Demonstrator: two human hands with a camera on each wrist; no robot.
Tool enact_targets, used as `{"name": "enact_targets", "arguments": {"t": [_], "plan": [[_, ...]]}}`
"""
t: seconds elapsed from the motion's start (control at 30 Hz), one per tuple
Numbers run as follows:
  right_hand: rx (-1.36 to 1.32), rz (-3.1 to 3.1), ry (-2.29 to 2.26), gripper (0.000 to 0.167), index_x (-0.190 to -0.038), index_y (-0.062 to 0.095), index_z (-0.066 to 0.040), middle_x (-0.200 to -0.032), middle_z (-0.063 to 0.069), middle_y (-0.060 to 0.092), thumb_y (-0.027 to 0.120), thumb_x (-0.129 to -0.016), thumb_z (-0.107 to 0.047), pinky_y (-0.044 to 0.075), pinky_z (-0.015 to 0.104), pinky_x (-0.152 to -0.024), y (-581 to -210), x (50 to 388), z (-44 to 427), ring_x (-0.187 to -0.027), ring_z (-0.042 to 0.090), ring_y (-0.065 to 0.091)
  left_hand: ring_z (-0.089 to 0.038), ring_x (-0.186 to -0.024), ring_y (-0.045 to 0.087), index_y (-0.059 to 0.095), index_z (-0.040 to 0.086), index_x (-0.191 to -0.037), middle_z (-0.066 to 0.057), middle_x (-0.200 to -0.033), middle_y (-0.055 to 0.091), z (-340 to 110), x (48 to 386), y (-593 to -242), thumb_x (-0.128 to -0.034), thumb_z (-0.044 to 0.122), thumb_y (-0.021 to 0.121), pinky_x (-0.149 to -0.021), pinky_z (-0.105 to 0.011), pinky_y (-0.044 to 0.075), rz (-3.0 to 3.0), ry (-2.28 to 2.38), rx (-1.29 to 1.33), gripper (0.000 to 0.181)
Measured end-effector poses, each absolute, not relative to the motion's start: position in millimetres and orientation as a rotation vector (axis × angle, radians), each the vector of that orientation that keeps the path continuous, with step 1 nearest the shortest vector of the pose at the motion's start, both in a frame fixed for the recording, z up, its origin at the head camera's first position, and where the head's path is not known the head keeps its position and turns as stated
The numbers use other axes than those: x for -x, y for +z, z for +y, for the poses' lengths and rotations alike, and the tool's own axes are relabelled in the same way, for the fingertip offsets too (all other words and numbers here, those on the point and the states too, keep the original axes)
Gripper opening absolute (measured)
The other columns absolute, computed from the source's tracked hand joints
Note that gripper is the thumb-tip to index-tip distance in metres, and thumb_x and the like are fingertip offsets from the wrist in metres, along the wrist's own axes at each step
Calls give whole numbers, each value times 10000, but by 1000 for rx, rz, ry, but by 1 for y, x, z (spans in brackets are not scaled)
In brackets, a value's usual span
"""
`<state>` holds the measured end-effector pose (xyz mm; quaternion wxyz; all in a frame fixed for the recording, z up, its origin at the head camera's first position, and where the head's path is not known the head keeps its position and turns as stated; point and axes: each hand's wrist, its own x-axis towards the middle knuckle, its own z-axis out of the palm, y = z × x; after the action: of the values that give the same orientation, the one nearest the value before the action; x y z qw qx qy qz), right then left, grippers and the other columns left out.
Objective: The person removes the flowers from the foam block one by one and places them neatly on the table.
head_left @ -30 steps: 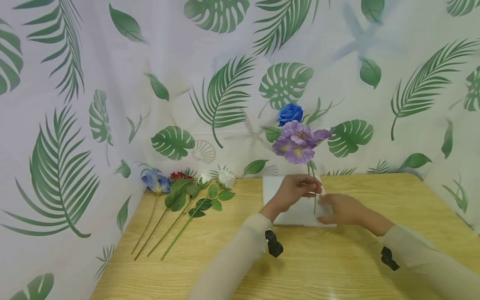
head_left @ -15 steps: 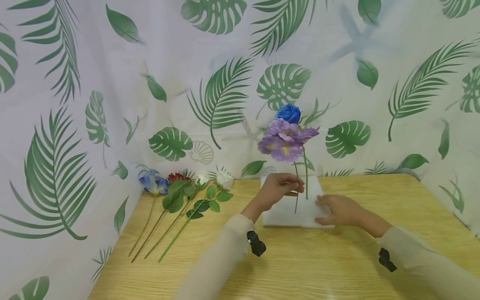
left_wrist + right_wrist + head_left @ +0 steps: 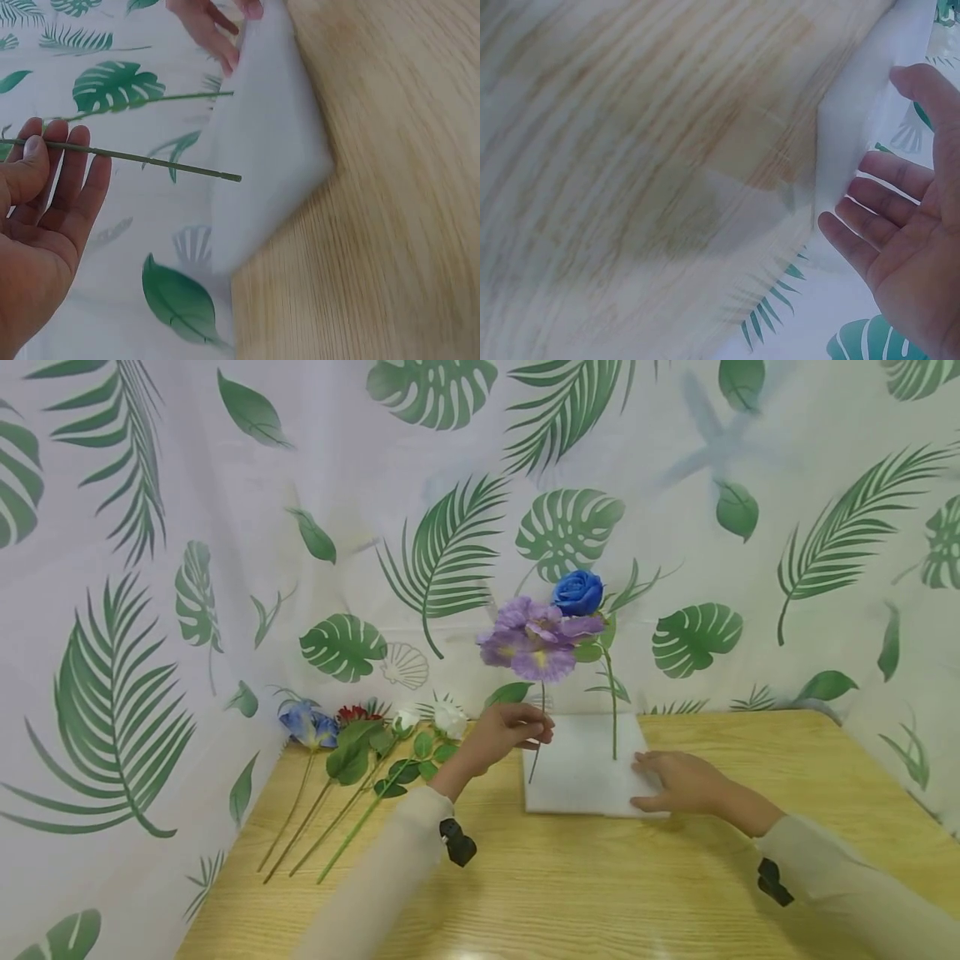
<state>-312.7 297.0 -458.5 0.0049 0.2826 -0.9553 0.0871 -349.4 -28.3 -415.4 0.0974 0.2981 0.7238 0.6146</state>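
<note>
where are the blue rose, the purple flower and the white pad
Blue rose (image 3: 578, 593): head view, its petals.
Purple flower (image 3: 540, 639): head view, its petals.
White pad (image 3: 579, 777): head view, its bare top.

Soft, even light filled the head view, and the patterned curtain (image 3: 315, 452) looked cool lilac on the left, creamier toward the right. My sleeves (image 3: 840, 868) cast faint, soft-edged shadows on the tabletop (image 3: 570, 893). In the left wrist view the white pad (image 3: 270, 135) was smeared — its lower edge badly blurred — while the right wrist view looked hazy and dull, my right hand (image 3: 922, 255) shaded.
</note>
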Motion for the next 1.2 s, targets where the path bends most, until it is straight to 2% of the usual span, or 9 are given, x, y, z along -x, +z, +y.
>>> {"name": "enact_targets", "arguments": {"t": [0.23, 0.37, 0.6, 0.73, 0.9, 1.03, 1.13, 1.2], "plan": [[-882, -2991, 285, 670, -1197, 702, 98, -1284, 298, 662, 775, -854, -473, 522, 574, -1015, -459, 309, 296, -1208, 471, 626, -266, -1009, 743, 685, -81, -1213, -275, -1172, 707, -61, 351, -419, -1007, 12, 603, -898, -378, 623, 2223, 1786, -792, 240], [-882, -2985, 273, 669, -1197, 705, 92, -1283, 293, 666, 774, -854, -479, 526, 570, -1011, -459, 308, 296, -1207, 466, 629, -310, -1029, 741, 679, -87, -1222, -271, -1165, 714, -76, 352, -418, -1008, 13, 603, -914, -455, 614, 2288, 1733, -772, 248], [-889, -2988, 286, 683, -1203, 702, 93, -1288, 294, 662, 768, -856, -491, 525, 573, -1012, -459, 309, 296, -1208, 469, 627, -381, -1055, 720, 694, -49, -1215, -249, -1114, 730, -102, 351, -414, -1023, 55, 599, -896, -449, 621, 2344, 1648, -733, 238], [-886, -2991, 263, 687, -1210, 699, 92, -1289, 295, 661, 767, -857, -493, 527, 568, -1010, -457, 310, 297, -1208, 468, 626, -408, -1056, 707, 686, -52, -1228, -276, -1132, 712, -116, 350, -413, -1033, 73, 590, -917, -543, 594, 2353, 1631, -727, 251], [-905, -2980, 266, 675, -1201, 700, 101, -1275, 302, 665, 777, -850, -471, 526, 577, -1002, -452, 309, 295, -1196, 477, 629, -423, -1024, 711, 690, -73, -1215, -298, -1124, 704, -133, 350, -415, -1028, 61, 594, -881, -583, 593, 2362, 1646, -733, 249], [-896, -2985, 253, 675, -1207, 699, 96, -1283, 296, 664, 775, -854, -474, 525, 574, -1008, -452, 309, 295, -1203, 474, 627, -414, -1005, 716, 704, -66, -1199, -289, -1114, 714, -144, 347, -414, -1019, 60, 611, -847, -555, 613, 2383, 1630, -713, 239], [-886, -2991, 241, 685, -1214, 699, 90, -1290, 290, 663, 769, -855, -489, 524, 569, -1012, -456, 311, 296, -1209, 468, 626, -324, -951, 732, 723, -36, -1180, -267, -1101, 726, -152, 344, -414, -1011, 72, 629, -840, -551, 617, 2412, 1589, -673, 221], [-884, -2992, 246, 689, -1213, 699, 91, -1289, 292, 662, 764, -855, -494, 522, 573, -1013, -457, 313, 297, -1209, 470, 625, -307, -932, 732, 730, -25, -1169, -263, -1102, 727, -157, 342, -415, -1007, 77, 636, -839, -572, 609, 2428, 1560, -657, 213]]}}
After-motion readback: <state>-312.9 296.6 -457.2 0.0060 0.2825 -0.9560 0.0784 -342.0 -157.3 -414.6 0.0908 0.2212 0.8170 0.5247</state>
